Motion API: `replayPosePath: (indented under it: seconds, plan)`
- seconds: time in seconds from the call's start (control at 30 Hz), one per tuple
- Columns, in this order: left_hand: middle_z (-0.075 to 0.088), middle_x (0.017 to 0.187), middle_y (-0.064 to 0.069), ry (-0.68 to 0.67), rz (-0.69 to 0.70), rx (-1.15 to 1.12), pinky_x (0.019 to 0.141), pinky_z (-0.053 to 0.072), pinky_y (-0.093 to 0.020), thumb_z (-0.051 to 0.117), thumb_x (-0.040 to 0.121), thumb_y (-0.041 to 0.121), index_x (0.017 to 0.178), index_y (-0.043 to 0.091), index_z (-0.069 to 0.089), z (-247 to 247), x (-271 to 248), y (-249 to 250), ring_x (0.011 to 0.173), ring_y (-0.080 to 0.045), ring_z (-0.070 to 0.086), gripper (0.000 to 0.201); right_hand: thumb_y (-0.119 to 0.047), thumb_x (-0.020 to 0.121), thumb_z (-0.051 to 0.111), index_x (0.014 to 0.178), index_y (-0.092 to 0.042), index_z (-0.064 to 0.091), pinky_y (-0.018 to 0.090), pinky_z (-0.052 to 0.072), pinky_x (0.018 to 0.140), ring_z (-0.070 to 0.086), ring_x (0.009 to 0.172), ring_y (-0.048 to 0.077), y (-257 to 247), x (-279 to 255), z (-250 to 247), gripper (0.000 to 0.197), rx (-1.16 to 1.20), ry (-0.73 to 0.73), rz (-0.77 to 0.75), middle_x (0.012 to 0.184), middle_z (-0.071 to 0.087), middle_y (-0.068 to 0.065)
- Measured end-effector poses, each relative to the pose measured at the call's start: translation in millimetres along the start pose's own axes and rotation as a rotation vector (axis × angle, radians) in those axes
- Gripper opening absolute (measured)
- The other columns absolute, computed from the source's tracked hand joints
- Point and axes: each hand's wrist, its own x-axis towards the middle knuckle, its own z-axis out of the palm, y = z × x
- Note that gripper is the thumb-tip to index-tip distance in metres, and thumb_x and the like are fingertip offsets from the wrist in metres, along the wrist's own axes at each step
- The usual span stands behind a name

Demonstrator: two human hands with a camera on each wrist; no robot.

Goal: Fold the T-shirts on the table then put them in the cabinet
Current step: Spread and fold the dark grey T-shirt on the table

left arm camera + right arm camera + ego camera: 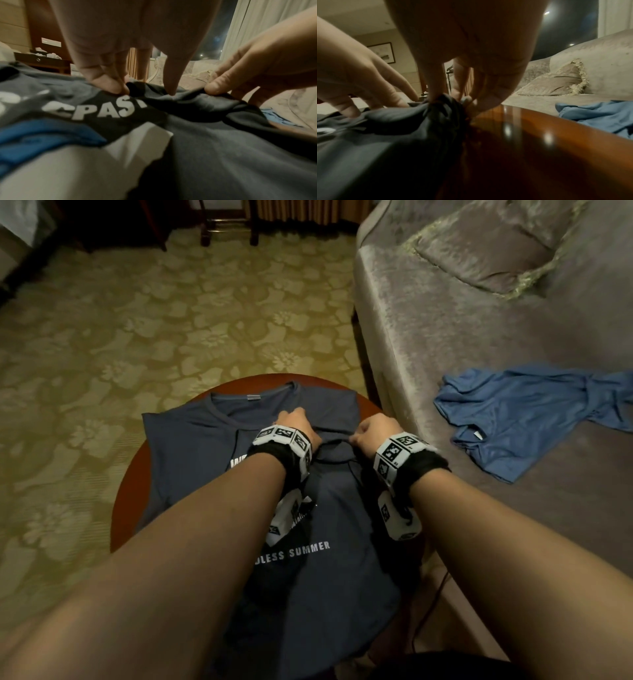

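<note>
Head view: a dark grey cotton T-shirt with white print lies spread face-up over a small round red-brown wooden table, hem hanging toward the person. The left hand and the right hand both pinch a bunched ridge of cloth across the chest, close together. A second, crumpled blue T-shirt lies on the grey velvet sofa, well apart from the table. No cabinet shows in any view.

Left wrist view: the left fingertips nip a thin fold of the grey shirt while the right hand's thumb clamps the same ridge just beside. The fabric puckers readily; it looks light, limp and not slippery, so it will likely sag unless held at two spread points such as shoulder seams or hem corners.

Right wrist view: the right hand's fingers gather a tight wad of grey cloth at the polished table's bare edge.
</note>
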Motion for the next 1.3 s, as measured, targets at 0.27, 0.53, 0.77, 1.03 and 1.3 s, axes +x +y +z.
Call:
replayPosePath:
  seconds: [0.27,0.53,0.77,1.03,1.3]
  plan:
    - [0.063,0.105,-0.016,0.048,0.042,-0.339,0.084,0.044,-0.032,0.048,0.098,0.032,0.102,0.007,0.064,-3,14,17,0.105,-0.033,0.059,0.030,-0.017,0.094,0.049,0.097,-0.004,0.066,0.030,0.044,0.080,0.061,0.102,0.030,28,16,-12,0.021,0.286,0.101,0.147,0.104,0.065,0.014]
    - [0.051,0.134,-0.020,0.035,0.113,-0.469,0.092,0.038,-0.029,0.030,0.103,0.016,0.131,0.000,0.050,-18,5,54,0.123,-0.031,0.048,0.038,-0.064,0.061,0.071,0.070,-0.017,0.064,0.031,0.054,0.071,0.066,0.071,0.023,11,-4,-7,0.049,0.263,-0.083,0.027,0.075,0.069,0.004]
    - [0.058,0.121,-0.024,0.067,0.027,-0.564,0.099,0.044,-0.039,0.033,0.102,0.032,0.115,-0.004,0.057,-26,8,47,0.111,-0.037,0.056,0.045,-0.021,0.075,0.069,0.076,-0.005,0.069,0.041,0.059,0.075,0.069,0.073,0.031,11,-6,-8,0.015,0.260,-0.061,0.049,0.075,0.070,0.011]
    - [0.057,0.130,-0.019,0.129,-0.110,-0.604,0.095,0.050,-0.041,0.041,0.099,0.034,0.130,0.001,0.052,-30,10,29,0.116,-0.033,0.058,0.046,-0.005,0.085,0.067,0.063,-0.012,0.044,0.019,0.039,0.038,0.049,0.032,0.008,26,-20,-24,0.033,0.628,-0.048,-0.046,0.043,0.053,0.003]
    - [0.059,0.127,-0.011,-0.063,-0.055,-0.684,0.076,0.051,-0.030,0.045,0.097,0.044,0.131,0.006,0.042,-34,-11,64,0.103,-0.026,0.063,0.051,-0.001,0.080,0.061,0.065,-0.018,0.040,0.025,0.042,0.044,0.049,0.048,0.022,47,-16,-35,0.031,0.640,0.157,0.077,0.057,0.046,0.005]
